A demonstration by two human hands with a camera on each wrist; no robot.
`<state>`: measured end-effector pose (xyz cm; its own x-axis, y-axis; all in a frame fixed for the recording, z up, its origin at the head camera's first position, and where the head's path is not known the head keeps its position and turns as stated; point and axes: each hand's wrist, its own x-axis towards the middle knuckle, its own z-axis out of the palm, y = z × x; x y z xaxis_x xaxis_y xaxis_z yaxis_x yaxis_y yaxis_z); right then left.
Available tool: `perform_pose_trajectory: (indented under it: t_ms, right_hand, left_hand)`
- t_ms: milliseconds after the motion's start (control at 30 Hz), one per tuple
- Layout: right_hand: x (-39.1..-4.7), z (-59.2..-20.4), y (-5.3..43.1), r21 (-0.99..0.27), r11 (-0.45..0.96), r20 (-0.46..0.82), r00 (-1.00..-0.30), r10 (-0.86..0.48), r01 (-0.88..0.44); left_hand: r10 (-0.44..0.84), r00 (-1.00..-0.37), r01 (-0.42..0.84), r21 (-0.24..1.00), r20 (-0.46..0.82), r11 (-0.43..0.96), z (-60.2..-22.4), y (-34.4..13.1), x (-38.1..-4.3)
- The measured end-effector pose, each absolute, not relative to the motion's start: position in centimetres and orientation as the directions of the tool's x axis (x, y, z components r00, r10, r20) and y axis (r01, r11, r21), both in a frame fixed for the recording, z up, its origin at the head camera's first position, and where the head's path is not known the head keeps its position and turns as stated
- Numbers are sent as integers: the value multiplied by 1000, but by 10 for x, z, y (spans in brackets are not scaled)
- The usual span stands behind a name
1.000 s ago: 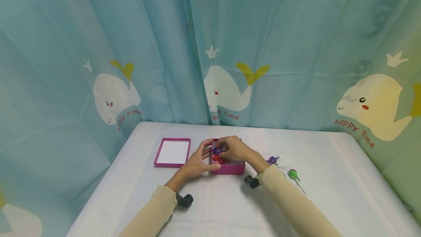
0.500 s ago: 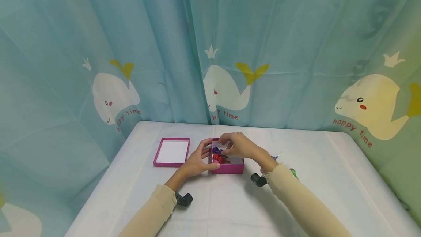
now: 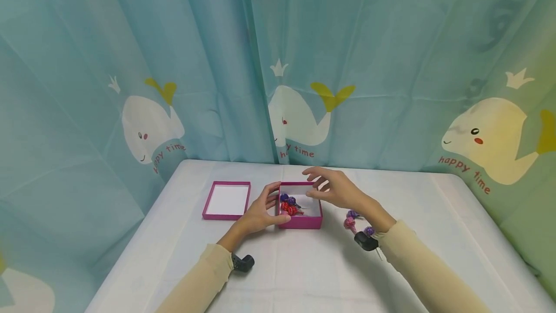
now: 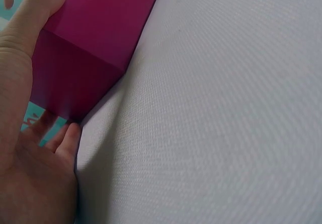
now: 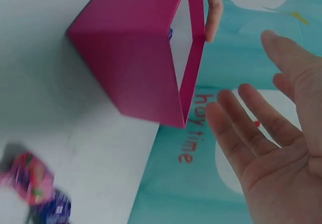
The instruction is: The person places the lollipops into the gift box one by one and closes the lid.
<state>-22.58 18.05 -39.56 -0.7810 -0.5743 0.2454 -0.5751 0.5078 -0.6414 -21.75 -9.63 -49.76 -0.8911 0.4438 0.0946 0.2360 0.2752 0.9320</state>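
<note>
A magenta box (image 3: 300, 223), without its lid, stands mid-table with red, blue and purple lollipops (image 3: 290, 208) lying in its left part. My left hand (image 3: 259, 214) grips its left side, the thumb at the front and the fingers spread along the side; the left wrist view shows the thumb on the box wall (image 4: 95, 17). Above the box's right side hovers my right hand (image 3: 338, 189), fingers loosely bent and nothing in them. In the right wrist view this hand (image 5: 282, 148) is apart from the box (image 5: 133, 68).
Left of the box lies the magenta-rimmed lid (image 3: 227, 201), white inside facing up. A pink lollipop (image 3: 349, 222) and a purple lollipop (image 3: 369, 231) lie on the white table (image 3: 278, 274) beneath the right forearm, which hides others. A blue curtain (image 3: 391, 62) hangs behind.
My right hand has let go of a lollipop in the box and moved up and right, out of it. The left hand stays on the box.
</note>
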Motion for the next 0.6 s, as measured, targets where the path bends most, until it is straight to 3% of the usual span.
perform_pose_trajectory:
  t_ms: [600]
  right_hand:
    - [-194, -410, 269, -537, 636, 330, -831, -447, -555]
  left_hand:
    - [449, -886, 253, 931, 115, 262, -494, -97, -216]
